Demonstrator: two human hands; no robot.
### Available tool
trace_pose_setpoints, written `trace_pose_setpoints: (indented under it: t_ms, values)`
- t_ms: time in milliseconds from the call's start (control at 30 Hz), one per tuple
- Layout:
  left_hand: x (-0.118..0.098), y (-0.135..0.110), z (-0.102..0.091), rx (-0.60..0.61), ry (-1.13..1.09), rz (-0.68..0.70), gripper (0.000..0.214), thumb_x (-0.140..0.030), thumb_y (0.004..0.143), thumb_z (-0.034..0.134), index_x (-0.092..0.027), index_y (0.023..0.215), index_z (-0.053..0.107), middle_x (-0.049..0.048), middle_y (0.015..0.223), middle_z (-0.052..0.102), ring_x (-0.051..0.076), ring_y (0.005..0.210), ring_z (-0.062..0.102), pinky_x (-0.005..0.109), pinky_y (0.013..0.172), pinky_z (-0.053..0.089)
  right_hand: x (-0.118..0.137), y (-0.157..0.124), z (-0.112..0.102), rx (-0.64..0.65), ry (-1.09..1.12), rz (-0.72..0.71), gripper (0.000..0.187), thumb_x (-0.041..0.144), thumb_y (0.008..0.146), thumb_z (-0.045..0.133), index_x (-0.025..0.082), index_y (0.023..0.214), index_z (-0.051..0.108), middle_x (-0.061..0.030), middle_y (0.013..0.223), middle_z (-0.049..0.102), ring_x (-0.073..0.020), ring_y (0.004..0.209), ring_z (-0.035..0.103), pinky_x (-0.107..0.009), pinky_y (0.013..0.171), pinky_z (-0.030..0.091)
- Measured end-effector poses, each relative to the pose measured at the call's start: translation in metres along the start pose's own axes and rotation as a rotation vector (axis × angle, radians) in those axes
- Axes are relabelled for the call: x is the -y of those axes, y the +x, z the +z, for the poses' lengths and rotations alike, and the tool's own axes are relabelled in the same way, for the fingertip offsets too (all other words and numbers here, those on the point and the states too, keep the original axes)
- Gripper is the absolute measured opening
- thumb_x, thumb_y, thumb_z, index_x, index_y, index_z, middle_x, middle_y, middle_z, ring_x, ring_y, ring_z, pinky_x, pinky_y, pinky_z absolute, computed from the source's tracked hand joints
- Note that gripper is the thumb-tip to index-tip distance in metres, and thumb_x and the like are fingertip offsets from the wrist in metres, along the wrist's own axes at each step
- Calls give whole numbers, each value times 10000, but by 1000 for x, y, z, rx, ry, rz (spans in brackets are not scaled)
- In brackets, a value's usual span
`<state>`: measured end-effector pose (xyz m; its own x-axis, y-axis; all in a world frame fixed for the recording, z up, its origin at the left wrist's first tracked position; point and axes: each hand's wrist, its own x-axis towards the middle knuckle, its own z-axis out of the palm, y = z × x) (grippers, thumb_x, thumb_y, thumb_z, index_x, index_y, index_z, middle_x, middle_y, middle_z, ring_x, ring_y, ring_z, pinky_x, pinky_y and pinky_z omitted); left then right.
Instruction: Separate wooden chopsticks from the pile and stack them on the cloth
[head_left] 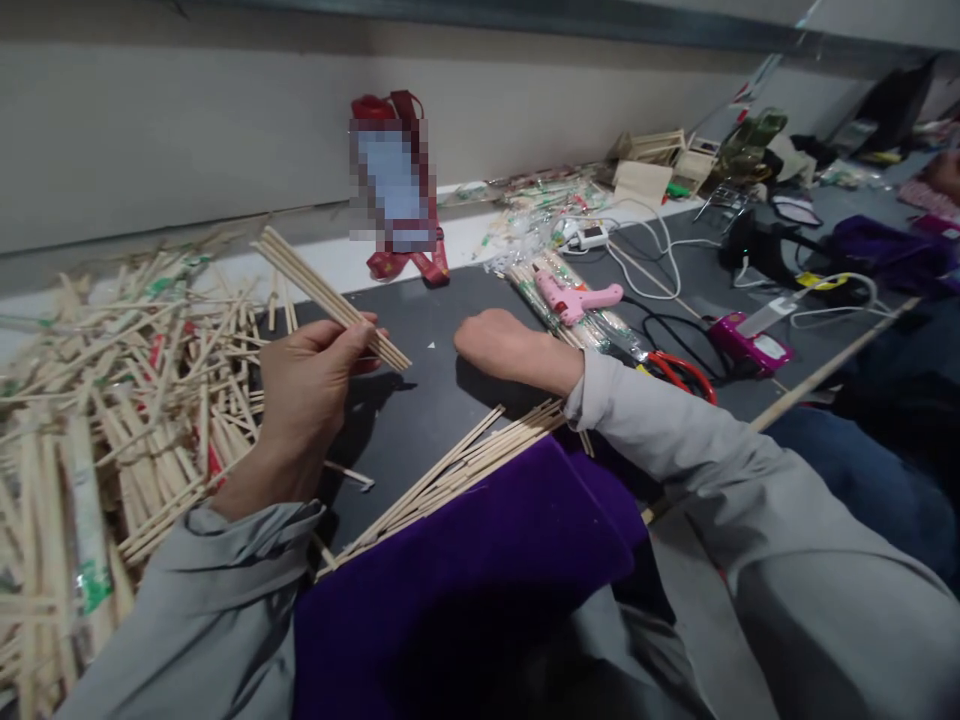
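My left hand [311, 385] grips a small bundle of thin wooden sticks [322, 290] between thumb and fingers, tilted above the grey table. My right hand [499, 345] is curled closed just over the tabletop; its fingers face away, so anything inside is hidden. Below both hands, more loose wooden sticks [457, 460] lie along the table's near edge beside a purple cloth [480, 540]. A short stick [349, 473] with a whitish tip lies near my left wrist.
A large heap of wooden sticks [150, 400], some in plastic wrappers, covers the left. A pink glue gun [574, 295] rests on packaged sticks at right, near red-handled pliers [682, 372], a magenta device [750, 345] and white cables [667, 260]. A red lanyard [431, 262] lies behind.
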<state>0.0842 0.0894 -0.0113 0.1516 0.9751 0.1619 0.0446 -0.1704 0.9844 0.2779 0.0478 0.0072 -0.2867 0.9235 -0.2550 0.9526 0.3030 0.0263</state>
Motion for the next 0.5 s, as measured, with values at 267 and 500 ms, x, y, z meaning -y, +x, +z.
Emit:
trace_pose_setpoints:
  t_ms: [267,500]
  values:
    - [-1,-3,-1,0,5,-11,211,-358,705,726,-178,813,745,27,747,718,108,611,628,212,532,513,-23,29,0,40,-55,14,354,93,723,579,84,1042,733,-192,977,715,-267,879,674,-332,700,473]
    - [2,-5,-3,35,-20,-17,237,-374,712,734,-163,821,732,47,786,726,100,629,635,192,540,501,-26,32,-2,104,-62,-19,310,164,731,579,63,970,747,-192,922,718,-240,812,663,-323,686,448]
